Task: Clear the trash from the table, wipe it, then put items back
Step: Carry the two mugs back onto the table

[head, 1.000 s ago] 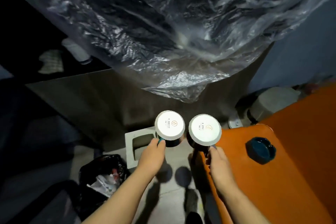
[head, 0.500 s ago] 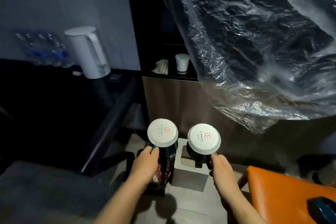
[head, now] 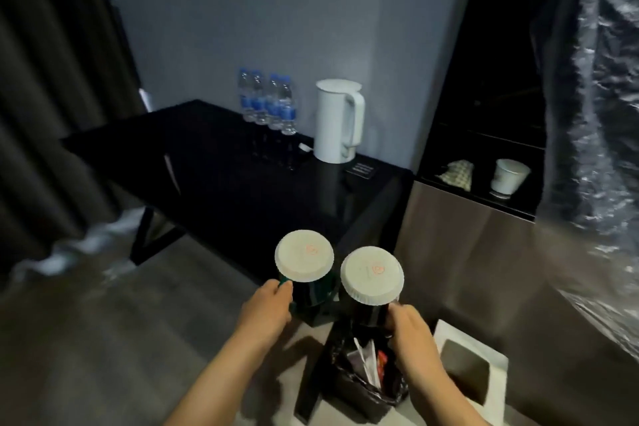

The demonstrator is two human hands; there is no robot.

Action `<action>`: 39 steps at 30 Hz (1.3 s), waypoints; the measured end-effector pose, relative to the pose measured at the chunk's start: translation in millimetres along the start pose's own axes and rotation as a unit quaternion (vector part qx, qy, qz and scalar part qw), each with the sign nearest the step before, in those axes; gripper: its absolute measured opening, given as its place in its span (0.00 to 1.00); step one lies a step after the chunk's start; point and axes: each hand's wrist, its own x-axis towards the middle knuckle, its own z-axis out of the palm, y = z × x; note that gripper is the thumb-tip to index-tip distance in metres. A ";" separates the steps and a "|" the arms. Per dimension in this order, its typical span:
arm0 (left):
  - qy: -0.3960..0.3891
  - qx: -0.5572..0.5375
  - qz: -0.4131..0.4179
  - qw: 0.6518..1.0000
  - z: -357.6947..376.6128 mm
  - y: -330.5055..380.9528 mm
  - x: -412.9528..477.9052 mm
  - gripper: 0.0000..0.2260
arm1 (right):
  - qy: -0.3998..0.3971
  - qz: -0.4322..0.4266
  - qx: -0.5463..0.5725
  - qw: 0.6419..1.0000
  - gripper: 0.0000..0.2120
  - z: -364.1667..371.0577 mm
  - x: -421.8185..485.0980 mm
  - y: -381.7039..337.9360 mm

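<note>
while side by side, left fingers (head: 280, 288) tight around one capped mug (head: 312, 295), right fingers (head: 398, 312) around the other mug (head: 368, 313)

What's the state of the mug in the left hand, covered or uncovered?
Covered: a white paper lid sits over the dark mug that the left hand grips.

Two lidded mugs (head: 304, 258), four water bottles (head: 268, 104), one kettle (head: 337, 121), one paper cup (head: 508, 178), one trash bin (head: 345, 389), one table (head: 224, 169).
</note>
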 end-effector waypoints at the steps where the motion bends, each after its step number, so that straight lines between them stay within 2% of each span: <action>1: 0.008 -0.006 -0.004 1.000 -16.7 -3.9 12.2 0.14 | -0.005 -0.003 0.001 1.000 0.14 19.9 4.9 -8.3; 6: 0.041 -0.034 -0.002 0.999 -102.3 -20.1 77.5 0.13 | -0.018 -0.001 0.030 0.999 0.13 125.7 29.7 -53.4; 14: 0.055 0.010 -0.001 0.998 -213.6 -34.7 182.6 0.14 | -0.045 -0.003 0.036 0.998 0.14 262.6 76.4 -114.2; 25: 0.098 -0.012 -0.014 0.995 -297.1 -25.2 309.6 0.14 | -0.084 -0.012 0.026 0.996 0.14 383.4 168.6 -189.7; 33: 0.127 -0.068 -0.017 0.989 -353.9 -9.5 412.9 0.14 | -0.120 -0.031 0.028 0.992 0.14 458.8 249.6 -257.6; 39: 0.122 -0.106 -0.027 0.986 -394.4 -4.0 474.1 0.13 | -0.135 -0.025 0.022 0.990 0.15 511.4 292.8 -288.1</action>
